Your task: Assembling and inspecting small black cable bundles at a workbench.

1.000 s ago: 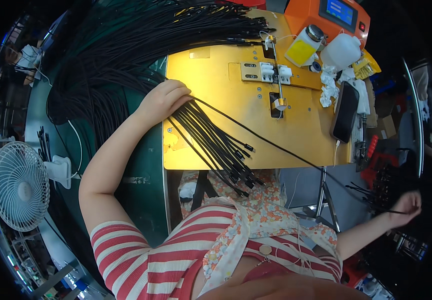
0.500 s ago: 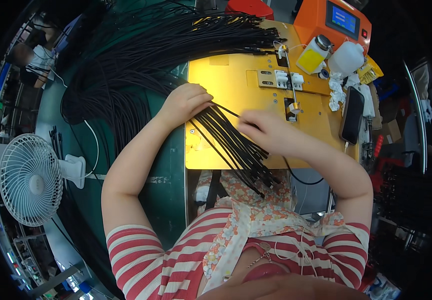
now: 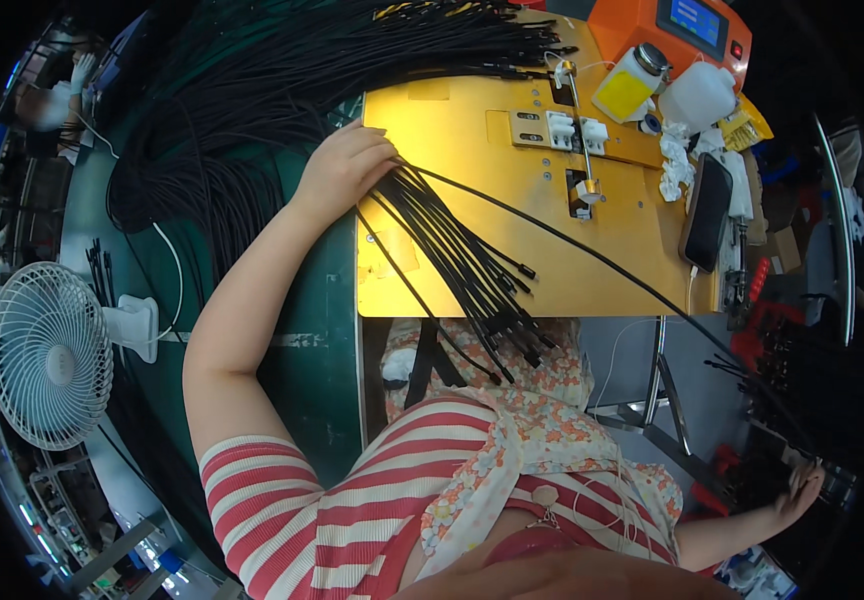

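Observation:
My left hand [image 3: 347, 165] is closed round a bundle of thin black cables [image 3: 442, 255] at the left edge of the golden work plate [image 3: 512, 220]. The bundle's tipped ends fan out toward me, some hanging past the plate's front edge. From the left hand a single black cable [image 3: 572, 240] runs slantwise over the plate to the far lower right. There my right hand [image 3: 800, 492], arm stretched out, is closed at its far end; the grip is small and dim in the picture. A large heap of black cables [image 3: 242, 110] lies beyond my left hand.
A white clip fan [image 3: 57, 355] stands at the left on the green table [image 3: 322, 290]. White clamp blocks [image 3: 577, 132] and a metal rod sit on the plate. An orange machine [image 3: 642, 25], bottles [image 3: 632, 85] and a phone [image 3: 707, 212] line the right side.
My right hand has swung from over the plate to the far lower right, drawing one cable out long. My left hand keeps its hold on the bundle. The whole view has shifted slightly.

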Available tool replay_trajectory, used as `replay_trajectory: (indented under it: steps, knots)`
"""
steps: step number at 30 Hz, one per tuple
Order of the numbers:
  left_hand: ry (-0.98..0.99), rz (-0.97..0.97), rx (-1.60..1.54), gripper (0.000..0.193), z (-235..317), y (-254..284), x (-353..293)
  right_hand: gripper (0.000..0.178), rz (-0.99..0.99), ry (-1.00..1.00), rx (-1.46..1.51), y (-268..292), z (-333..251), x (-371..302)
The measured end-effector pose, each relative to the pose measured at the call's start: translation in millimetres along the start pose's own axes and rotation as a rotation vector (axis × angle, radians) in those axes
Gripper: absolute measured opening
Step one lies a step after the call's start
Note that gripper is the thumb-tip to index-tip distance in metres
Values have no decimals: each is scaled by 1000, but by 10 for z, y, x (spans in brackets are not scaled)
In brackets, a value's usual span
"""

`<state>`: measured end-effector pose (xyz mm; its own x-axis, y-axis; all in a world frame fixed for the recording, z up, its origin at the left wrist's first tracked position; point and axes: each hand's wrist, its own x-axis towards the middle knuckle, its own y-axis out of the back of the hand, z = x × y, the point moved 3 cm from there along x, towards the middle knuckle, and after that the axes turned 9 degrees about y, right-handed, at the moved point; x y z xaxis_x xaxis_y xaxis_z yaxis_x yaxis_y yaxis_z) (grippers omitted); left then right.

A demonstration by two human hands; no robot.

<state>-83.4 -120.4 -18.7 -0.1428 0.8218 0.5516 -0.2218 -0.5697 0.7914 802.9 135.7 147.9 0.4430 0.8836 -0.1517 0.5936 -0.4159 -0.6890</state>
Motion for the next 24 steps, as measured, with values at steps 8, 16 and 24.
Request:
replay_trajectory:
  steps: [8, 16, 24]
  knots:
    - [-149, -17, 45, 17, 379, 136, 137, 36, -519, 425, -1869, 1191, 46, 321]
    - [-873, 289, 299, 15, 2264, 490, 837, 14, -1942, 161, -930, -2188, 2872, -2590]
    - [-319, 221, -558, 80, 2416, 33, 1274, 17, -1562, -60, -693, -2480, 3170, -2714]
